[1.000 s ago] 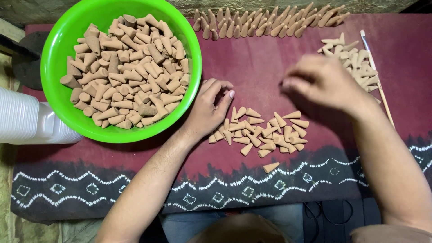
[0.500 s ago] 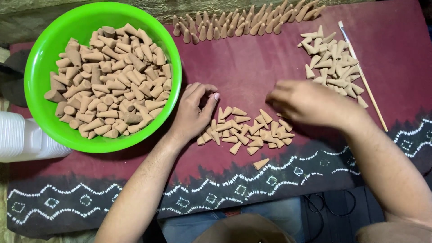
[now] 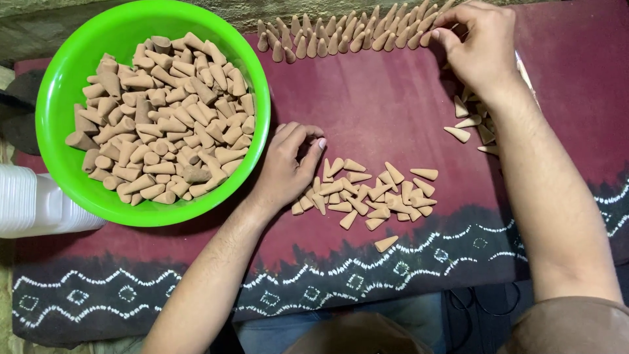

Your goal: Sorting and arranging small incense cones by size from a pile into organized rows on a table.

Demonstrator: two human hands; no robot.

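Fingers, right hand: the right hand [image 3: 481, 49] is reaching to about 1 o'clock, its fingers [image 3: 452, 36] pinching narrow at the right end of the standing row of cones [image 3: 341, 36]; whether a cone is sitting between the fingertips cannot be told.
Fingers, left hand: the left hand [image 3: 288, 167] is lying palm down near the centre of the counter, fingers loosely curled and slightly spread, holding nothing that shows, with the fingertips touching the left edge of the loose pile of cones [image 3: 370, 193].
Loose pile: tan cones are lying on their sides, pointing every way, just right of centre; one stray cone [image 3: 386, 244] is lying apart at about 6 o'clock from the pile.
Standing row: cones are standing upright, tips up, packed side by side along the far edge at 12 o'clock.
Second scatter: a few more cones [image 3: 468, 124] are lying at about 3 o'clock, partly hidden under the right wrist.
Green bowl: the bowl [image 3: 65, 78] is sitting at 10 o'clock, heaped with the same tan cones, just beside the left hand.
Cloth: a maroon cloth [image 3: 367, 111] with a dark border and white pattern is covering the counter.
White container: a ribbed white container [image 3: 29, 203] is lying at 9 o'clock, against the bowl.
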